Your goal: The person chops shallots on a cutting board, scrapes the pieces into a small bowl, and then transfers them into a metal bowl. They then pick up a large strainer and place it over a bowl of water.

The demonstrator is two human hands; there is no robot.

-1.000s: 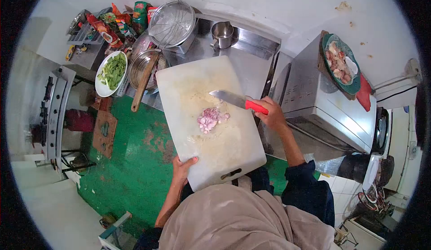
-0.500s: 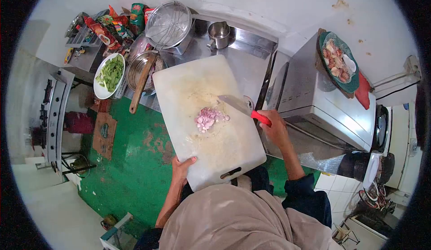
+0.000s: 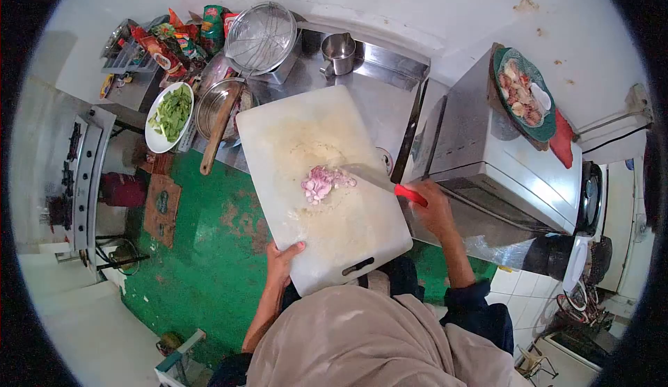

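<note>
My left hand (image 3: 280, 262) grips the lower left edge of a large white cutting board (image 3: 334, 241), its thumb lying on top. The board is held out in front of my body, its far end over the steel counter. A small heap of chopped shallots (image 3: 321, 184) lies at its middle. My right hand (image 3: 433, 206) is closed round the red handle of a kitchen knife (image 3: 372, 178). The blade reaches left over the board, its tip right at the shallots' edge.
A white bowl of cut greens (image 3: 170, 112), a steel pan with a wooden handle (image 3: 219, 126) and a wire strainer (image 3: 261, 39) stand at left. A steel pot (image 3: 339, 53) is behind the board. At right, a plate of food (image 3: 525, 95) sits on a silver appliance (image 3: 508, 178).
My right hand has moved a little right and toward me, and the knife's tip has come down beside the shallots. The board and my left hand stay in place.
</note>
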